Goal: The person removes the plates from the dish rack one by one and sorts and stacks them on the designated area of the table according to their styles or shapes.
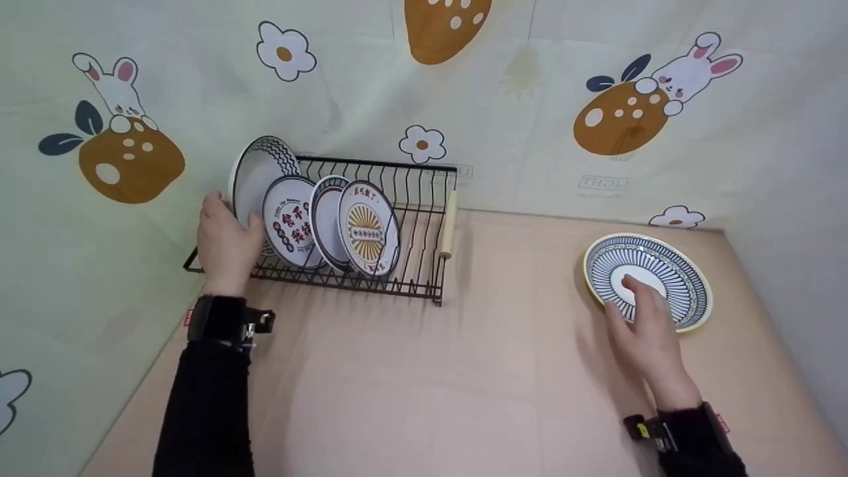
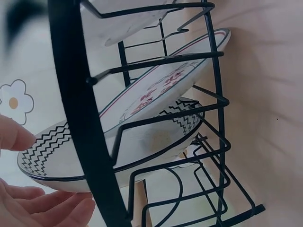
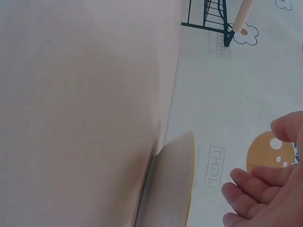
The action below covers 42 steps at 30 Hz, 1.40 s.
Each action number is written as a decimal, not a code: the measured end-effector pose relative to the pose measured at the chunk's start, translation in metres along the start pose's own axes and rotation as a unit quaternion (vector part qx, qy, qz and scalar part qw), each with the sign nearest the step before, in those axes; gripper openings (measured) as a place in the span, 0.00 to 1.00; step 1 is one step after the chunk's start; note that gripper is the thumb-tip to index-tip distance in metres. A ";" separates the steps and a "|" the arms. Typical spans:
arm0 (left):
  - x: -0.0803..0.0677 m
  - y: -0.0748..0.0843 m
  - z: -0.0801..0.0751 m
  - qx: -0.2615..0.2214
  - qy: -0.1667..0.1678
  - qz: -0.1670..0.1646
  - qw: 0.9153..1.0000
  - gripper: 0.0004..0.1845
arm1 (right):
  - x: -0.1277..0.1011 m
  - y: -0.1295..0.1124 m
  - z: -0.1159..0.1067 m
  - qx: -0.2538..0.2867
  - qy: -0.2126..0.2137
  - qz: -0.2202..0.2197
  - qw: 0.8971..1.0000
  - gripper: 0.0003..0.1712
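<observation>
In the head view my left hand [image 1: 228, 252] is at the left end of a black wire dish rack [image 1: 417, 245]. Its thumb and fingers stand apart on either side of a white bowl [image 2: 137, 151] with a black zigzag border; firm contact cannot be made out. The bowl leans upright in the rack, beside a plate with red characters [image 1: 289, 225], a dark-rimmed plate [image 1: 326, 228] and a plate with a yellow sunburst [image 1: 363, 232]. On the right, my right hand [image 1: 652, 338] hovers over a blue-striped, yellow-rimmed dish [image 1: 689, 285], fingers loosely bent, holding nothing.
A pale wooden handle [image 1: 449, 225] is on the rack's right side. The beige tabletop [image 1: 411, 371] extends between the rack and the striped dish. Behind hangs a pale cloth [image 1: 358, 106] printed with rabbits and flowers, and a plain pale wall [image 1: 795, 165] borders the right.
</observation>
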State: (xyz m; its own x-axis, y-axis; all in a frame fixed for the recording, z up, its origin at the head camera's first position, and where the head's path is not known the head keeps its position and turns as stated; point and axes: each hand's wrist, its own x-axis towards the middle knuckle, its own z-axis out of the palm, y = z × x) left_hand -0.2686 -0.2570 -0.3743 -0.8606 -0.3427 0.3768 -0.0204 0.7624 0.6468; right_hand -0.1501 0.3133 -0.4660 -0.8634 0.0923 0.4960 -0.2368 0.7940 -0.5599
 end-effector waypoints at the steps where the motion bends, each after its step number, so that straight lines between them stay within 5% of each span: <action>1: 0.001 -0.001 0.000 0.003 -0.002 -0.003 1.000 0.34 | 0.000 0.000 0.001 -0.001 -0.002 -0.003 1.000 0.27; 28: 0.015 -0.016 0.005 0.003 -0.078 -0.053 0.996 0.27 | 0.006 -0.018 0.016 -0.011 -0.025 -0.076 0.997 0.30; 42: 0.016 -0.022 0.010 -0.007 -0.066 -0.027 0.997 0.28 | 0.008 -0.027 0.022 -0.010 -0.034 -0.070 0.997 0.32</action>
State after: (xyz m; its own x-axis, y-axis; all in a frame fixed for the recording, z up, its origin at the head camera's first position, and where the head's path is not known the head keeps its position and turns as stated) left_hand -0.2866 -0.2740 -0.3892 -0.9182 -0.3067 0.2508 -0.0620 0.7365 0.6736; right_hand -0.1605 0.2794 -0.4612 -0.8509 -0.0601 0.5218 -0.3482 0.8083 -0.4748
